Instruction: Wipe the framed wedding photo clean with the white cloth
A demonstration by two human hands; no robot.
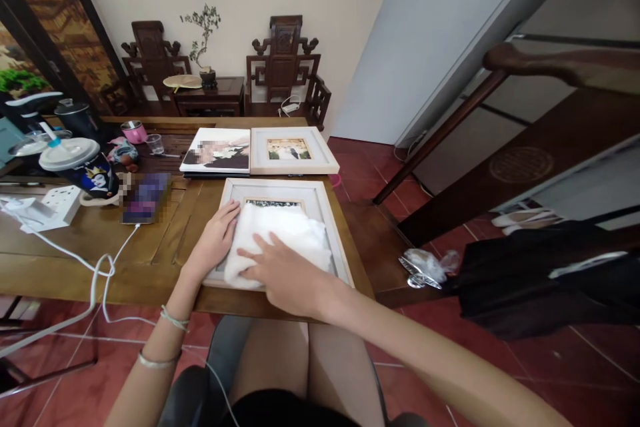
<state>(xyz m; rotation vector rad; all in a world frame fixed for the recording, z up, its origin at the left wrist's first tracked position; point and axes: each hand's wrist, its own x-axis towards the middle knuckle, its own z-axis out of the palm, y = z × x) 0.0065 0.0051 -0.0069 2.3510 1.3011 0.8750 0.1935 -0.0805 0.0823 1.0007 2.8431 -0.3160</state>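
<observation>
A person is sitting at a wooden counter (150, 260) and wiping a big white picture frame (325, 213) with a soft white cloth (285, 233). The frame is lying flat at the near edge of the counter. The cloth is lying on the frame and covering most of its glass. The right hand (285, 277) is lying flat and open on the near part of the cloth, pressing it down, not squeezing it. The left hand (216, 240) is lying open on the left side of the frame, touching the cloth's edge and holding the frame steady. Only the top strip of the picture is showing past the cloth, so I think the wiping is partly done. Beyond the frame, a smaller frame (294, 150) and a photo book (216, 152) are waiting side by side, looking untouched
</observation>
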